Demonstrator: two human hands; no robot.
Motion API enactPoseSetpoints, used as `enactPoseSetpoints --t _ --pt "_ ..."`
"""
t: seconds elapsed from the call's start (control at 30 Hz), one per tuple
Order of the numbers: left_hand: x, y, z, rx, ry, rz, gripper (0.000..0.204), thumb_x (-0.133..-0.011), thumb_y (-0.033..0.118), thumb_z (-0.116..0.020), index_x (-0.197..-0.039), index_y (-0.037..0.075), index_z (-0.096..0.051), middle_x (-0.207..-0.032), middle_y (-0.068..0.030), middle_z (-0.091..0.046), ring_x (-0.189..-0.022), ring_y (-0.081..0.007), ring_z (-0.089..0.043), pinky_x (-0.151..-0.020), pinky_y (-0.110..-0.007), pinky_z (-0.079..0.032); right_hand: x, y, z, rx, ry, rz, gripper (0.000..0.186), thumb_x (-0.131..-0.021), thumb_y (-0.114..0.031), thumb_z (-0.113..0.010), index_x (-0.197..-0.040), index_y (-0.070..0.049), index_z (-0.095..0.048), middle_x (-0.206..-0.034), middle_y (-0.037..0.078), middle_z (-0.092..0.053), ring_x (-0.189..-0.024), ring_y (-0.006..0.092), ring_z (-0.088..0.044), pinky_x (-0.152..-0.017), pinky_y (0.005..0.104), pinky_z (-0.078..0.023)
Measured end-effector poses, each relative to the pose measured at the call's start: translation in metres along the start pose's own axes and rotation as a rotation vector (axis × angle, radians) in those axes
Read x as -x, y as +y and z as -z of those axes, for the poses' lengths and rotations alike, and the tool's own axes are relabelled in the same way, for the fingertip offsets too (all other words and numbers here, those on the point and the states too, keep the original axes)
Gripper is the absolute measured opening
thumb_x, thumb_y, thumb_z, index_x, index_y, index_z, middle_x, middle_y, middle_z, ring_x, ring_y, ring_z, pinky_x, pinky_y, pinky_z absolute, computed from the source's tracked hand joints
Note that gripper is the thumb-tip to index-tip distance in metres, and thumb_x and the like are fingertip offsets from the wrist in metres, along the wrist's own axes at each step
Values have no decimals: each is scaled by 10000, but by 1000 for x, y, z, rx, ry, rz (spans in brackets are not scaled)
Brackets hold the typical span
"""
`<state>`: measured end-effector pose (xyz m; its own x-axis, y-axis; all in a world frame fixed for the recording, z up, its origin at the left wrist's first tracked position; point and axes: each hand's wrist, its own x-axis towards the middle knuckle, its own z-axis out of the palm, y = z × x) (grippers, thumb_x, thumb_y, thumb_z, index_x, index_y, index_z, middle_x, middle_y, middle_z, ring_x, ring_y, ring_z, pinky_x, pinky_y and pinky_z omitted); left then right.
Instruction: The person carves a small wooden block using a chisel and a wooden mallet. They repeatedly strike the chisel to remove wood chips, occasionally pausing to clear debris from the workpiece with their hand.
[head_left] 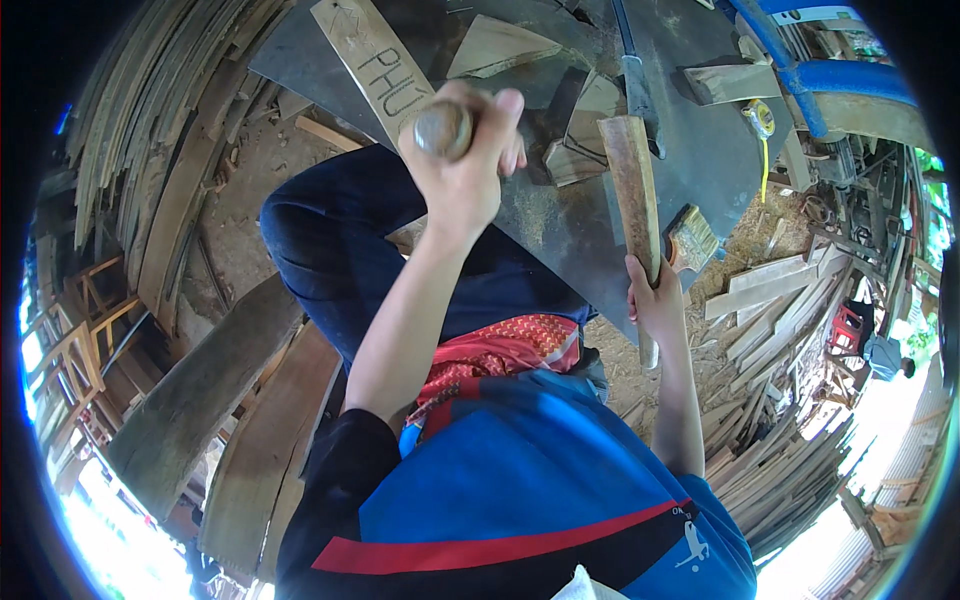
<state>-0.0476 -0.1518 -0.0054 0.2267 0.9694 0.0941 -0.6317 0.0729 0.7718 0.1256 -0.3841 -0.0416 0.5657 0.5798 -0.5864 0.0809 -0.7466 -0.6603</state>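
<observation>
My left hand [462,185] is closed around an upright tool, with the round butt of its handle [443,130] facing up. The tool's lower end is hidden beneath my hand. Below it lies a light wooden board [372,62] with dark lettering, which slants away to the upper left. In my right hand [656,300] is a thick wooden stick [630,185], worn brown and wider at its far end. It reaches out over the dark tabletop [560,235], and a short stub of it shows below my fist. The stick and the upright tool are apart.
Just right of the stick lies a paintbrush [692,240]. A long dark tool [640,95] and wood offcuts [500,47] rest farther back. A yellow tape measure [760,118] sits near blue metal bars [790,70]. Stacked planks [150,130] line both sides; sawdust dusts the tabletop.
</observation>
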Motion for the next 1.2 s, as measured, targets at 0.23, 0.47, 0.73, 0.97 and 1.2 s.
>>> enactPoseSetpoints --t 0.23,0.47,0.73,0.97,1.2 --pt "-48 -20 -5 -16 -239 -10 157 -887 -17 -652 -739 -10 -601 -532 -29 -502 -431 -97 -444 -415 -275 -357 -3 -4 -1 -7 -24 -5 351 -977 -358 -671 -1026 -20 -591 -565 14 -522 -426 95 -515 -384 261 -397" --pt "-56 -13 10 83 -163 -32 136 -874 -30 -629 -743 -16 -592 -516 -34 -488 -417 -99 -429 -409 -275 -355 -7 3 2 29 -12 -23 364 -985 -367 -660 -981 -14 -571 -545 12 -515 -417 97 -517 -376 263 -393" --pt "-48 22 39 174 -97 -45 214 -908 186 -401 -701 140 -376 -503 7 -360 -439 -129 -304 -427 -299 -302 -6 1 5 61 -19 15 299 -1016 -297 -600 -988 -2 -566 -546 20 -516 -434 97 -528 -391 262 -400" --pt "-58 16 72 226 -125 -44 215 -941 236 -399 -750 137 -402 -528 6 -390 -454 -130 -330 -465 -303 -346 -9 -3 3 140 24 -24 285 -1010 -268 -601 -1031 14 -566 -582 31 -537 -453 104 -535 -415 266 -416" --pt "-72 9 74 196 -118 -18 229 -936 225 -403 -723 140 -395 -524 15 -362 -458 -124 -332 -469 -300 -338 -13 -11 -5 180 76 -20 332 -992 -243 -628 -1146 40 -548 -601 36 -544 -438 108 -524 -400 264 -402"
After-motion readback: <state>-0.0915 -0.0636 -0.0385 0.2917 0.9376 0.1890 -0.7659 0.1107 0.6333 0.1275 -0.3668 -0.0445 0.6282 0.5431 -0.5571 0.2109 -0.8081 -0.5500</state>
